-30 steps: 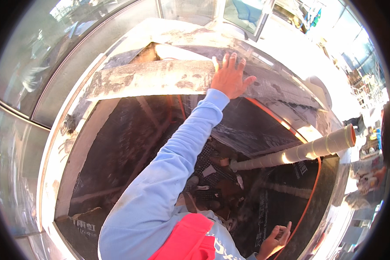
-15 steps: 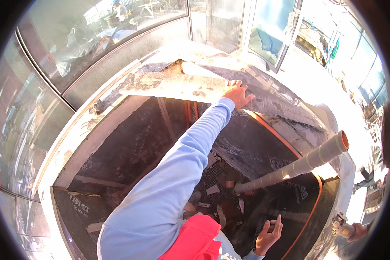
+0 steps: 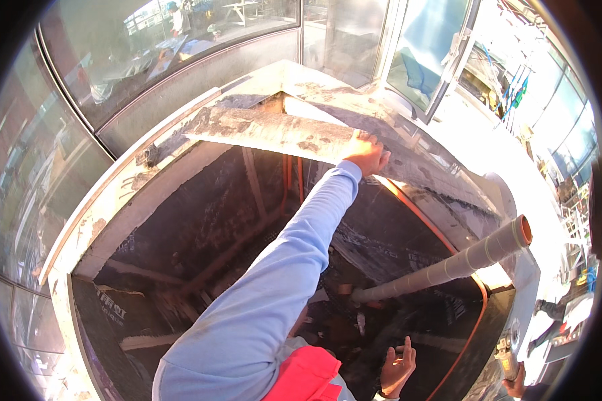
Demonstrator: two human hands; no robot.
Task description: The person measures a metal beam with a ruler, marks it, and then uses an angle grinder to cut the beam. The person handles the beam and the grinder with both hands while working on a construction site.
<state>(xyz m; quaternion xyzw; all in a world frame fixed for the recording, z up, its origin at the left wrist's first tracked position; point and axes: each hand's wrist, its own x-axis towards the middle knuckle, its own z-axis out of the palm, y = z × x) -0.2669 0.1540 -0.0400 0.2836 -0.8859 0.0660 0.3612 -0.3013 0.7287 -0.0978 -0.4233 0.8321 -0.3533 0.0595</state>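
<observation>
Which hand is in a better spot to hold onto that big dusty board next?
Probably the left hand: it's right on the dusty board, with its fingers bent over it. The right hand looks empty and is lower down, apart from the board.

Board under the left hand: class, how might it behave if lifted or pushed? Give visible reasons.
The board is probably stiff: it looks fairly straight, with no clear sag. It may be awkward to lift, being long, with only the left hand on it, near its middle. Its stained, rough-looking face suggests decent grip rather than slipperiness.
</observation>
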